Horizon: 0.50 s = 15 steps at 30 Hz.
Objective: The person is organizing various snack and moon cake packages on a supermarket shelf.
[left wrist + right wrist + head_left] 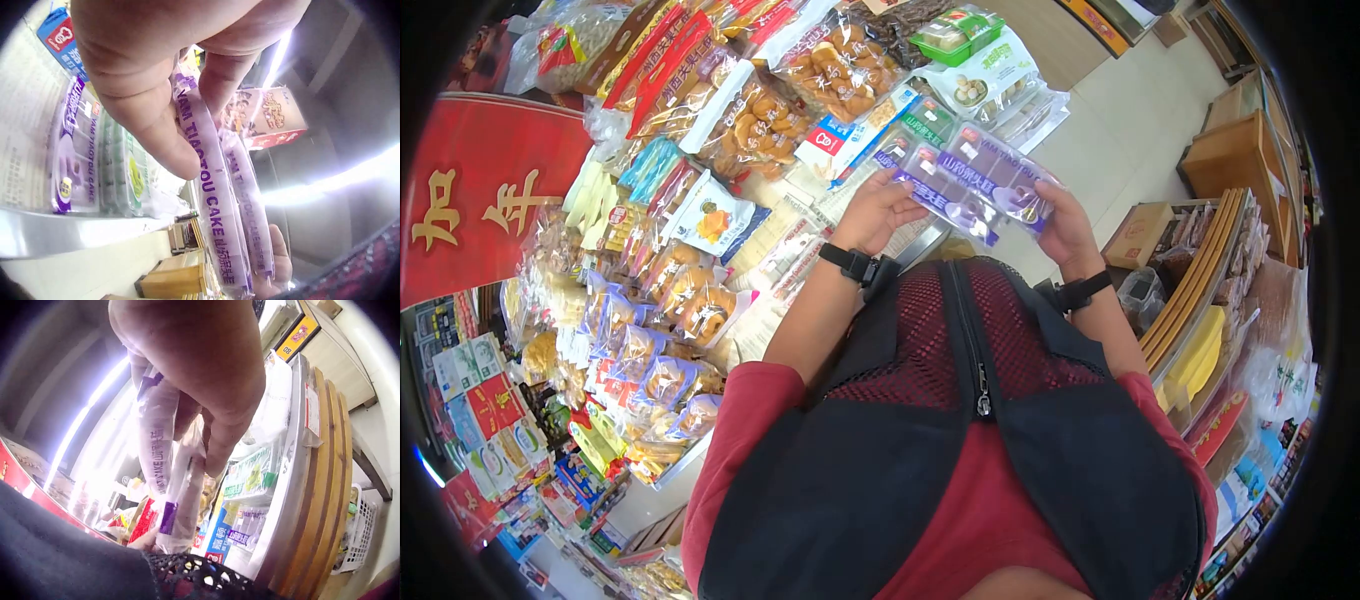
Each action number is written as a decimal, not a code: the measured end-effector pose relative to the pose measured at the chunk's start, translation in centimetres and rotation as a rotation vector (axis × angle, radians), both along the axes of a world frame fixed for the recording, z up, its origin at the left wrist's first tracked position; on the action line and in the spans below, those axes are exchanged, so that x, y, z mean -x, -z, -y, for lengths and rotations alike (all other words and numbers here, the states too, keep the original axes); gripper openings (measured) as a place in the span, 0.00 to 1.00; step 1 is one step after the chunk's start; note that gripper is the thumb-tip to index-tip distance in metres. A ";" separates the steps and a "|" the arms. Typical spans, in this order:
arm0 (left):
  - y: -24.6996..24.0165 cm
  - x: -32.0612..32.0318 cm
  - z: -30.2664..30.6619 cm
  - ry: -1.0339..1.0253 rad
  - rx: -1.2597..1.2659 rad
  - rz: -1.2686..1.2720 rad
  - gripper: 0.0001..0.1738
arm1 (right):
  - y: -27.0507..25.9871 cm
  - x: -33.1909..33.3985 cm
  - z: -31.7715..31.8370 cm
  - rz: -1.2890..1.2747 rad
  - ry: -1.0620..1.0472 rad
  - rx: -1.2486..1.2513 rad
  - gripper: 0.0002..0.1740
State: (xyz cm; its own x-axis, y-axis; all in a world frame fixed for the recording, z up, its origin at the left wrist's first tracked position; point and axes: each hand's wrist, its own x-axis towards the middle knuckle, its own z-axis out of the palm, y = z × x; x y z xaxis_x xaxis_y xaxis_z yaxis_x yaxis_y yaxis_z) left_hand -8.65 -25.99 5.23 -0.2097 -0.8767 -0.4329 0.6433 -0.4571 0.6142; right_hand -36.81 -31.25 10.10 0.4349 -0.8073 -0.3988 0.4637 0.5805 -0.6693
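Observation:
My left hand (885, 208) pinches one end of a clear purple-labelled pack of yam cake (945, 196), thumb on one side and fingers on the other. A second purple yam cake pack (996, 172) is gripped at its near corner by my right hand (1065, 228). The two packs overlap side by side in front of my chest. Seen edge-on in the left wrist view, the left hand's pack (209, 187) stands before the other pack (250, 206). Beyond them on the display table lie another purple pack (76, 150) and a green-labelled pack (122, 162).
Bagged snacks cover the display table, including bags of round brown pastries (760, 125) and a blue-and-white box (855, 135). A red sign (495, 200) stands at the left. At the right is a shelf with wooden slats (1200, 285) beside the tiled floor (1090, 130).

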 end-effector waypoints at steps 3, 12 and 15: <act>1.2 -1.8 -0.1 -0.067 -0.011 0.024 0.14 | 0.7 1.2 0.4 0.017 0.068 -0.023 0.23; 6.6 -5.1 2.0 -0.126 -0.217 0.288 0.09 | 0.2 2.1 0.4 0.063 0.139 -0.037 0.23; 7.0 -3.8 3.0 -0.181 -0.198 0.242 0.11 | 0.4 2.4 0.4 0.070 0.128 -0.035 0.23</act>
